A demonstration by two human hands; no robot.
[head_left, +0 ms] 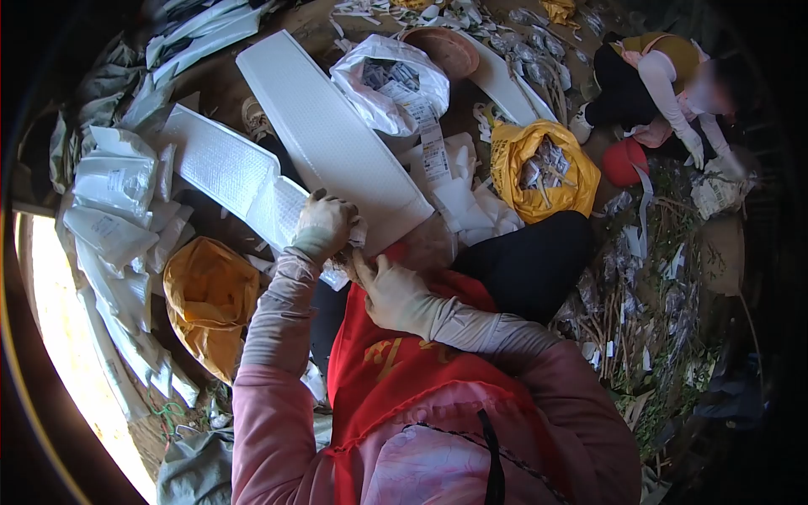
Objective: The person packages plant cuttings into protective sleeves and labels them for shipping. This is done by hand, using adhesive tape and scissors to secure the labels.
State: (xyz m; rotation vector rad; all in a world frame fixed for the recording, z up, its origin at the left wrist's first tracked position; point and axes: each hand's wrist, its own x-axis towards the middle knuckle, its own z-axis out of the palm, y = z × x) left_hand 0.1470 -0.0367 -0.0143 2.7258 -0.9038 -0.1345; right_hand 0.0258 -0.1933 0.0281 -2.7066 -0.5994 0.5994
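Observation:
My left hand (324, 225), in a pale glove, is closed with its fingers bent over a small whitish piece whose shape I cannot make out. Just below and to the right, my right hand (390, 295), also gloved, points its fingers at a small brown, root-like clump (343, 259) between the hands; its fingers are pressed together. Beyond them lies a long white padded sheet (337, 135). A folded bubble-lined sheet (223, 164) reaches to my left hand from the upper left. The red apron (396, 358) covers my lap.
A white bag (391, 80) with printed labels (433, 143) and a yellow bag (545, 168) of small packets stand ahead. An orange bag (212, 303) and stacked plastic packages (114, 219) are at left. At right are a red bucket (624, 162), plant stems and another person (665, 84) bending down.

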